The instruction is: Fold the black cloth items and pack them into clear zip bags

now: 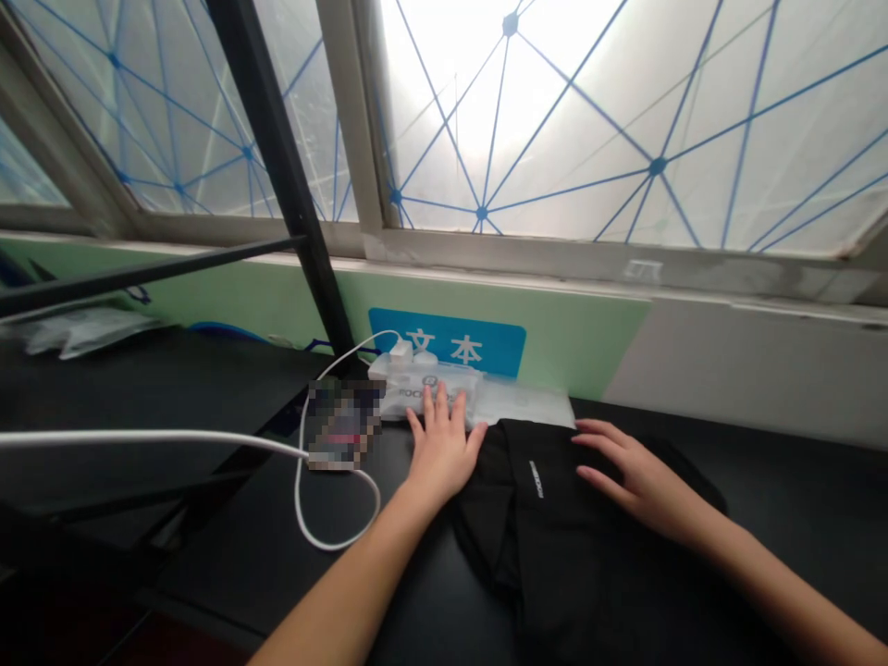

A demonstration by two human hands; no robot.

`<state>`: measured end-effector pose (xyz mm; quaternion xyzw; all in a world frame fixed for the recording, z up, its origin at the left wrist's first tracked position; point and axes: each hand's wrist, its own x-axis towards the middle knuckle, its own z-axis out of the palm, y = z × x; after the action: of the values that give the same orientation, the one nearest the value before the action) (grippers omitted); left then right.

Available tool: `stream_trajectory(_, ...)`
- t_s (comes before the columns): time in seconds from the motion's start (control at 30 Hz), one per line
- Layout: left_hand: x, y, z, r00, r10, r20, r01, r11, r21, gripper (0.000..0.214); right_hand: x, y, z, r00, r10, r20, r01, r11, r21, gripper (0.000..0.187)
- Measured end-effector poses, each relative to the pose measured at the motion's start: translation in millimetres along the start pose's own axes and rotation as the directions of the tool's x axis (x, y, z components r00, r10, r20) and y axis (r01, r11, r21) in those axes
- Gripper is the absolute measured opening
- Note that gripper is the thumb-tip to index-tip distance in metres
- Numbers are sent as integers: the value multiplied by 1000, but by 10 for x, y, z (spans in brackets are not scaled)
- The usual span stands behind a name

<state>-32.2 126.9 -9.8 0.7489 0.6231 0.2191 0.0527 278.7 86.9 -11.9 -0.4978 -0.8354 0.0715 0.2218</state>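
A black cloth garment (555, 536) with a small line of white lettering lies folded on the black tabletop; its exact kind is unclear. My left hand (444, 444) lies open at its upper left edge, fingers spread over a whitish plastic packet (395, 398) with dark printing. My right hand (631, 476) is at the garment's upper right, fingers stretched out and thumb apart, holding nothing. Between the hands, a flat translucent plastic sleeve (527, 403) rests against the wall behind the garment's top edge.
Left of my left hand lies a blurred-out phone-like object (343, 421) with a looping white cable (298, 499). A white plug (400, 351) sits near the wall. A black metal post (277, 157) rises at the left. Clear plastic bags (90, 328) lie far left. Frosted windows (589, 120) stand behind.
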Motion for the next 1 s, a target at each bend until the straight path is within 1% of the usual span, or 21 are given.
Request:
stream_trajectory(0.03,-13,34,-27,999,39,-9,-39,999,-2,58,-163,0,-35,1000,11,6,-11,1000,12,37)
stream_trajectory(0.1,-72,143,-93,984,175,-39,-176,984,-31,50,-411,-44,-75,999,19,25,-20,999,26,33)
stream_trajectory(0.13,-122,216,-130,963,265,-50,-268,962,-60,46,-487,-79,-84,999,14,36,-15,1000,27,32)
stream_trajectory(0.17,-185,298,-170,930,365,-52,-368,924,-99,42,-529,-116,-89,999,5,50,-6,1000,26,31)
stream_trajectory(0.23,-344,468,-243,834,551,19,-536,819,-205,38,-529,-178,-100,997,-13,81,11,1000,21,30)
stream_trajectory(0.3,-511,611,-293,693,703,159,-638,701,-317,38,-475,-207,-123,995,-8,103,5,1000,26,27)
stream_trajectory(0.33,-583,662,-307,625,749,220,-658,657,-368,42,-450,-208,-141,993,-7,116,3,999,34,26)
stream_trajectory(0.37,-641,697,-313,568,777,271,-662,627,-410,49,-436,-202,-162,991,-7,130,2,999,40,27)
stream_trajectory(0.4,-681,717,-315,531,790,307,-654,612,-444,58,-436,-193,-186,989,-11,145,5,999,42,29)
stream_trajectory(0.43,-706,724,-315,511,793,332,-640,609,-469,66,-448,-186,-213,987,-16,159,10,999,40,32)
stream_trajectory(0.47,-716,722,-315,503,790,351,-622,613,-488,70,-471,-185,-243,985,-20,173,14,999,32,36)
stream_trajectory(0.5,-715,715,-318,500,783,371,-601,622,-502,70,-498,-196,-276,983,-17,184,14,1000,20,40)
stream_trajectory(0.53,-708,705,-325,499,774,391,-581,633,-512,66,-526,-220,-314,981,-11,192,9,1000,8,42)
stream_trajectory(0.63,-683,686,-365,504,748,431,-531,662,-529,42,-602,-382,-442,977,0,214,-6,1000,26,43)
stream_trajectory(0.7,-675,684,-397,511,741,435,-506,669,-544,29,-661,-539,-512,967,-14,255,-13,995,104,44)
stream_trajectory(0.77,-671,688,-421,520,739,429,-491,669,-558,15,-754,-686,-538,948,-34,315,-26,982,185,54)
stream_trajectory(0.83,-669,697,-438,534,736,416,-488,670,-559,5,-891,-777,-512,935,-24,354,-52,978,202,64)
stream_trajectory(0.87,-667,702,-444,543,735,406,-489,670,-558,7,-972,-791,-485,936,-5,352,-64,981,184,64)
stream_trajectory(0.9,-665,708,-450,553,734,394,-492,669,-557,10,-1060,-785,-455,942,23,335,-79,985,155,58)
stream_trajectory(0.97,-663,717,-461,573,736,361,-500,663,-558,17,-1235,-717,-404,962,73,263,-102,990,99,38)
stream_trajectory(1.0,-663,719,-467,582,739,340,-506,656,-560,19,-1314,-663,-389,969,89,229,-110,990,82,33)
